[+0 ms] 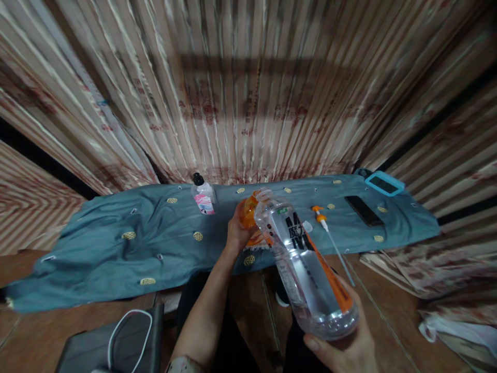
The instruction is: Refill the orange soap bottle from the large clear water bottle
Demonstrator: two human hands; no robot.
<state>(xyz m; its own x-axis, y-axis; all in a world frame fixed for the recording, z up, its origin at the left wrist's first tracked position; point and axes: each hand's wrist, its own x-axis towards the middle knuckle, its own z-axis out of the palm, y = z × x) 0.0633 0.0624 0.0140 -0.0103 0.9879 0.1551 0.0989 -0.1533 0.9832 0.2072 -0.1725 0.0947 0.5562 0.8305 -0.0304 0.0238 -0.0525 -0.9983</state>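
My right hand (349,336) is closed around the lower end of a large clear plastic bottle (301,259) with a silver, black and orange label. That bottle is tilted, its neck pointing up and left and its mouth close to the top of an orange bottle (248,211). My left hand (236,233) grips the orange bottle above the cloth; whether the two mouths touch, I cannot tell. To the right lies an orange pump head (319,215) with a long, thin tube hanging over the front edge. A small pale round piece (307,227) shows just behind the large bottle.
A blue-green cloth (108,259) covers the long, low surface. On it are a clear bottle with black top (204,197), a black phone (364,211) and a blue-framed device (384,184). Striped curtains (248,93) hang behind. A dark box with white cable (97,342) sits lower left.
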